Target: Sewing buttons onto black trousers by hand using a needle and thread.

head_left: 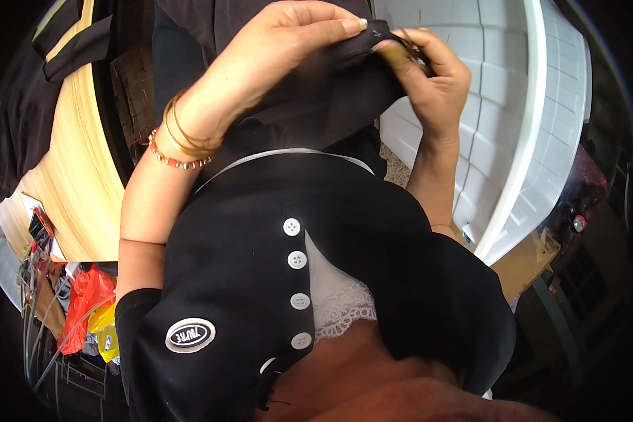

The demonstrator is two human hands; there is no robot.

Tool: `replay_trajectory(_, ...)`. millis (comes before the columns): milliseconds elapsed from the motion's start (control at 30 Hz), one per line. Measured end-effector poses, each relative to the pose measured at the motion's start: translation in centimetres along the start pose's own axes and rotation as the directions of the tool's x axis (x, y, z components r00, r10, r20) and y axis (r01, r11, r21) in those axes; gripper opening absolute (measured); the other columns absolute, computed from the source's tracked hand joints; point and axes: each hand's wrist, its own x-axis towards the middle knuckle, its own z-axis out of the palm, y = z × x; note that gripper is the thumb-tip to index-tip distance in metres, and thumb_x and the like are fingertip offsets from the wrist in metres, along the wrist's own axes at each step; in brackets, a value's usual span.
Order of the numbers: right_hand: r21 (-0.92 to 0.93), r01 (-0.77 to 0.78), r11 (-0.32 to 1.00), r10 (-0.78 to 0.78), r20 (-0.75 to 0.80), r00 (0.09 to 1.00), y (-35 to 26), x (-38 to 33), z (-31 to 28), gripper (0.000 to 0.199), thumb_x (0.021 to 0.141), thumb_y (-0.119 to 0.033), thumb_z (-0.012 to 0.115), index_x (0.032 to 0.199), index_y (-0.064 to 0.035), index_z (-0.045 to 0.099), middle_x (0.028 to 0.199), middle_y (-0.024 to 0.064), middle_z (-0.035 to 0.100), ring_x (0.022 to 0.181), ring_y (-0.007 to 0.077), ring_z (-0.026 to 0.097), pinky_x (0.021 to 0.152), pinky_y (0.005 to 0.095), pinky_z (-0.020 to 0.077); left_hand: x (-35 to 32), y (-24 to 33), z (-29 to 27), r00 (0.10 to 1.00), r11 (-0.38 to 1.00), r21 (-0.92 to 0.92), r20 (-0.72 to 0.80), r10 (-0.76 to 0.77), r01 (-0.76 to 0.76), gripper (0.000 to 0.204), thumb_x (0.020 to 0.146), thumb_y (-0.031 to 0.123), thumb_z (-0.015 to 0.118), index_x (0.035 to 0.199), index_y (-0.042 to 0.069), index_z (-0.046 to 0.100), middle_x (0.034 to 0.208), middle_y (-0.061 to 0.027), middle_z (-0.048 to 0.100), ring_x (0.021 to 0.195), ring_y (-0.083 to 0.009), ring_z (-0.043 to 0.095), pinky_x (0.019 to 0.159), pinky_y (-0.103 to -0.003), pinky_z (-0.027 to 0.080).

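Observation:
A black garment (pixel 330 91) lies across my lap, its upper edge raised between both hands. My left hand (pixel 295 32) is closed, pinching the cloth between thumb and fingers. Beside it, a small pale stitch-like mark shows on the dark fabric. My right hand (pixel 436 81) is also closed, with the thumb pressed at the garment's edge. A small dark, partly shiny item (pixel 420 56) shows among its fingers, too blurred to name. The folds hide the undersides of the fingers.
On the right stands a large white plastic tub (pixel 534 141). Left is a light wooden table (pixel 84 169) with dark clothing (pixel 21 119) over it. Below that sit a red plastic bag (pixel 88 302) and a yellow bag (pixel 104 330), near a metal rack (pixel 84 380).

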Motion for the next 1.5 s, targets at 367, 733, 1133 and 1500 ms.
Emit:
replay_trajectory(367, -0.307, 0.104, 0.946, -0.142, -0.103, 0.984, 0.5, 0.2, 0.0, 0.030, 0.081, -0.011, 0.082, 0.110, -0.0049, 0.073, 0.084, -0.0018, 0.061, 0.067, 0.0062, 0.052, 0.059, 0.0198, 0.0423, -0.6, -0.4, -2.1, 0.997, 0.989, 0.151, -0.074, 0.005, 0.007, 0.028, 0.099, 0.015, 0.063, 0.122, -0.001, 0.067, 0.111, -0.0038, 0.071, 0.107, -0.0094, 0.064, 0.101, -0.022, 0.044)
replay_trajectory(733, -0.321, 0.303, 0.897, -0.325, -0.017, 0.945, 0.8, -0.3, 1.1, 0.035, 0.077, -0.016, 0.083, 0.111, -0.0122, 0.076, 0.077, 0.0013, 0.061, 0.061, 0.0122, 0.055, 0.054, 0.0257, 0.0437, -1.1, 0.6, 0.3, 0.990, 0.982, 0.157, -0.070, 0.120, -0.108, 0.027, 0.099, 0.017, 0.062, 0.117, -0.002, 0.069, 0.104, -0.0021, 0.071, 0.099, -0.0075, 0.062, 0.091, -0.021, 0.047)
replay_trajectory(1133, -0.251, 0.240, 0.938, -0.253, -0.021, 0.967, 0.4, 0.0, 1.3, 0.035, 0.075, -0.012, 0.084, 0.109, -0.0096, 0.077, 0.074, 0.0021, 0.060, 0.062, 0.0125, 0.054, 0.054, 0.0257, 0.0421, -1.1, 0.2, -0.1, 0.987, 0.944, 0.293, -0.002, 0.159, -0.151, 0.029, 0.102, 0.017, 0.059, 0.122, -0.002, 0.067, 0.112, -0.0043, 0.071, 0.106, -0.0103, 0.063, 0.100, -0.023, 0.044)
replay_trajectory(1500, -0.295, 0.329, 0.897, -0.355, -0.036, 0.934, 0.5, 0.2, 1.3, 0.027, 0.076, -0.011, 0.083, 0.103, -0.0116, 0.079, 0.072, 0.0011, 0.061, 0.057, 0.0112, 0.054, 0.050, 0.0249, 0.0423, -1.1, 0.5, 0.0, 0.991, 0.953, 0.279, -0.018, 0.129, -0.119, 0.029, 0.101, 0.017, 0.059, 0.122, -0.003, 0.067, 0.112, -0.0043, 0.070, 0.108, -0.0100, 0.062, 0.100, -0.023, 0.044)
